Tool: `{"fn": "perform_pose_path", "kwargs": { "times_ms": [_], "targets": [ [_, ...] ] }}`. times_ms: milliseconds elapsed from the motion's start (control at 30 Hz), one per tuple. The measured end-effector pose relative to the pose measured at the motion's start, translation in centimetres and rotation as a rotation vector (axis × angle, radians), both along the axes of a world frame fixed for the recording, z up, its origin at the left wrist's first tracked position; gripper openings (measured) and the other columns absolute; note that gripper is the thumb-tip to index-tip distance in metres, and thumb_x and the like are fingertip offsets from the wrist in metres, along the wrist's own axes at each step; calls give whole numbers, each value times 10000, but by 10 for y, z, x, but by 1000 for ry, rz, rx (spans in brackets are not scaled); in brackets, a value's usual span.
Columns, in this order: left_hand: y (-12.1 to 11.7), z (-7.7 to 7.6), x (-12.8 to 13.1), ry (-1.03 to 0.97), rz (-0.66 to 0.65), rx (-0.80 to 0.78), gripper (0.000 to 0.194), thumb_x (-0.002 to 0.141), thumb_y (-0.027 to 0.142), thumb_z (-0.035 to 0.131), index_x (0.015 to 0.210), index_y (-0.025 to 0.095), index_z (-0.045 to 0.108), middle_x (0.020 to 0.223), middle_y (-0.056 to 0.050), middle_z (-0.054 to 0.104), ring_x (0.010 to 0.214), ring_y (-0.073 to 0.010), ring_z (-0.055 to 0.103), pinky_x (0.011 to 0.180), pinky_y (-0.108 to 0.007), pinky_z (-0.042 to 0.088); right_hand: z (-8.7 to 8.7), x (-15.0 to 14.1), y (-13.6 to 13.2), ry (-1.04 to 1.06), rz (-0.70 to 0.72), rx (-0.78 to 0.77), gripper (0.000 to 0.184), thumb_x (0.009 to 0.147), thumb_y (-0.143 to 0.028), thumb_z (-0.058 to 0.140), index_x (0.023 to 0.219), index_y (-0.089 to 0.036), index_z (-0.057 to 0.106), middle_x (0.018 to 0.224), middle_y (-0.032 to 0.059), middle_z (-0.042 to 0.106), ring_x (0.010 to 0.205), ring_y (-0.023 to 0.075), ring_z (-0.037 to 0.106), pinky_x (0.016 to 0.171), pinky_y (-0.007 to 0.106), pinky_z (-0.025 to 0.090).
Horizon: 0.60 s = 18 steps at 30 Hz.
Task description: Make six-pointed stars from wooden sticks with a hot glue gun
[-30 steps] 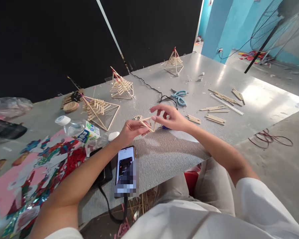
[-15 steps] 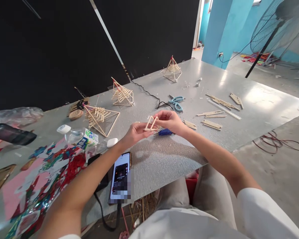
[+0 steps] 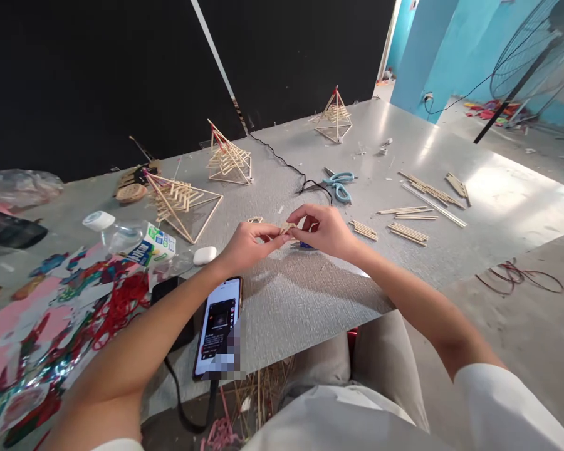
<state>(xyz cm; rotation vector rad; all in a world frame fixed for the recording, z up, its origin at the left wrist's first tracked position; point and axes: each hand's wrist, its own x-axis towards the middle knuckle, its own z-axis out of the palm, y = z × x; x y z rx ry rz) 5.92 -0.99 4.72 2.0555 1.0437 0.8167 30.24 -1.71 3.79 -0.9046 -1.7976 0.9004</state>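
Note:
Over the table, my left hand [image 3: 254, 245] and my right hand [image 3: 325, 230] meet, both closed, with fingertips pinching a small frame of pale wooden sticks [image 3: 288, 228]. The fingers cover most of that frame, so its shape hardly shows. Behind my left fingers lies another small stick piece [image 3: 255, 220]. Beneath my right hand a blue object [image 3: 305, 245] is mostly hidden. Short cut sticks [image 3: 363, 230] lie in a bundle just right of my right hand. Light-blue-handled scissors [image 3: 339, 186] rest beyond it.
Stick pyramids stand at the left [image 3: 183, 203], the middle [image 3: 230, 156] and the far back [image 3: 334, 118]. More sticks [image 3: 431, 189] lie right. A phone [image 3: 219, 329], a white case [image 3: 205, 255], a plastic bottle [image 3: 126, 238] and colourful scraps [image 3: 75, 294] occupy the left.
The stick frame has turned and is now largely covered by my fingers, which have come closer together. The view has shifted slightly; the blue object is more hidden under my right hand.

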Motion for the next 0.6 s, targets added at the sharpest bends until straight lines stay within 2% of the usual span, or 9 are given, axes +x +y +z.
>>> {"fn": "perform_pose_path", "kwargs": {
  "times_ms": [67, 133, 267, 433, 533, 600],
  "targets": [
    [3, 0, -3, -42, 16, -50, 453, 954, 609, 840, 787, 189, 856, 717, -43, 732, 675, -137, 606, 666, -265, 495, 6, 8, 4, 1, 64, -67, 381, 914, -517, 844, 1092, -184, 799, 963, 44, 785, 723, 114, 597, 653, 286, 450],
    [7, -1, -6, -84, 21, -104, 472, 965, 633, 839, 835, 180, 874, 680, -39, 700, 643, -130, 589, 626, -257, 476, 9, 15, 9, -2, 142, -168, 478, 883, -589, 890, 1114, -178, 815, 959, 42, 786, 679, 101, 573, 603, 282, 426],
    [10, -5, -8, -136, 14, -168, 521, 993, 675, 820, 1003, 163, 916, 746, -69, 762, 592, -113, 583, 585, -245, 488, 7, 20, 20, 40, 217, -421, 577, 807, -667, 956, 1093, -182, 830, 748, -24, 669, 595, 98, 506, 504, 268, 329],
    [6, -7, -1, -173, -52, -253, 605, 975, 743, 824, 1048, 148, 914, 810, -99, 800, 587, -116, 607, 539, -232, 475, -1, 20, 26, 160, 368, -629, 581, 757, -677, 1004, 977, -191, 774, 618, -109, 415, 561, 70, 276, 500, 258, 142],
    [5, -3, 1, -240, -118, -348, 682, 963, 809, 798, 1058, 143, 909, 867, -123, 807, 698, -157, 662, 579, -247, 517, -1, 25, 28, 116, 437, -677, 573, 777, -692, 982, 894, -199, 717, 598, -118, 380, 553, 67, 228, 507, 267, 105],
    [6, 2, -1, -232, -151, -392, 662, 975, 801, 780, 1042, 155, 909, 909, -120, 803, 738, -160, 654, 608, -254, 522, 2, 28, 28, 51, 452, -661, 537, 793, -665, 967, 893, -197, 723, 602, -110, 411, 550, 69, 244, 511, 269, 128]
  ]
}}
